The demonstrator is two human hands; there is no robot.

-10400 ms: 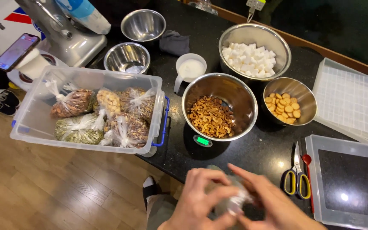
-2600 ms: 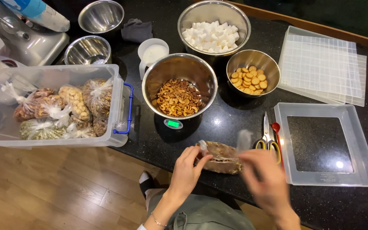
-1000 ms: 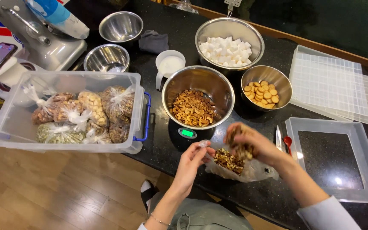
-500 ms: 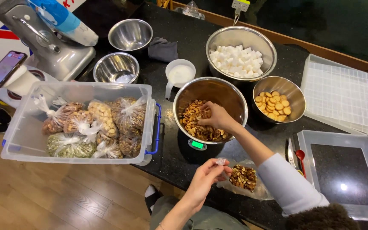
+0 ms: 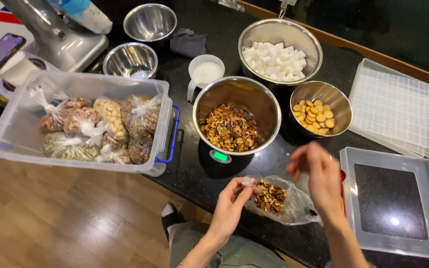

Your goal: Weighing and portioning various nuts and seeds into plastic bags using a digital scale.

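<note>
**Right hand back from the bowl, bag of nuts held at its mouth**

Half a second ago the right hand was reaching into the big steel bowl; now the right hand [image 5: 316, 176] hangs in the air above the bag, nearer the person, somewhat blurred. Its fingers [image 5: 299, 161] are loosely curled and part open, and whether they carry any nuts cannot be told. The left hand [image 5: 232, 203] has kept its place: thumb and forefinger pinch the twisted rim of the clear plastic bag [image 5: 286, 203], holding its mouth up. The bag lies on the black counter [image 5: 194, 173] near its front edge, just in front of the scale, with a heap of brown nuts [image 5: 270, 197] inside (fewer than in the bowl).

Just beyond the bag, the large steel bowl of nuts [image 5: 237, 116] sits on a scale with a lit green display [image 5: 220, 156]. To the right lies an empty clear tray [image 5: 391, 203]. To the left, a clear plastic bin [image 5: 80, 126] holds tied bags of dry goods. Farther back are a small bowl of round crackers [image 5: 320, 109], a white cup [image 5: 205, 73], a bowl of white cubes [image 5: 279, 49], two empty steel bowls [image 5: 131, 59] and a stand mixer [image 5: 63, 30].
</note>
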